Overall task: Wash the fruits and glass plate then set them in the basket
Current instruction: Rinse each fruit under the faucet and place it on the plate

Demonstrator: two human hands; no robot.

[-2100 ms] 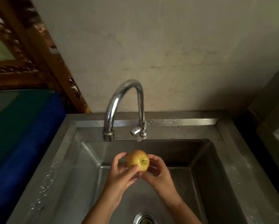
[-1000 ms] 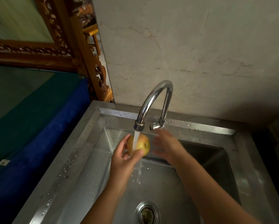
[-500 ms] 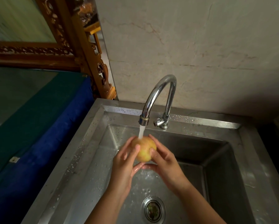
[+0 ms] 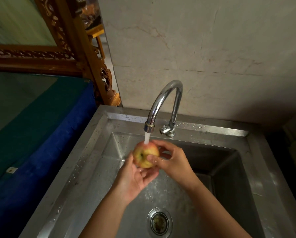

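A yellow-red apple (image 4: pixel 144 156) is held over the steel sink (image 4: pixel 99 162), directly under the stream of water (image 4: pixel 147 138) from the curved chrome tap (image 4: pixel 162 100). My left hand (image 4: pixel 133 181) cups the apple from below. My right hand (image 4: pixel 173 160) grips it from the right, thumb across its front. The apple's stem dimple faces me. No glass plate or basket is in view.
The tap's handle (image 4: pixel 166 130) sits at the base on the sink's back rim. The drain (image 4: pixel 159 222) lies below my hands. A blue and green cloth-covered surface (image 4: pixel 40 134) borders the sink on the left, beside a carved wooden frame (image 4: pixel 85 57).
The water was turned on by my right hand, which then returned to the apple. Both hands have turned the apple under the stream so its stem dimple faces me.
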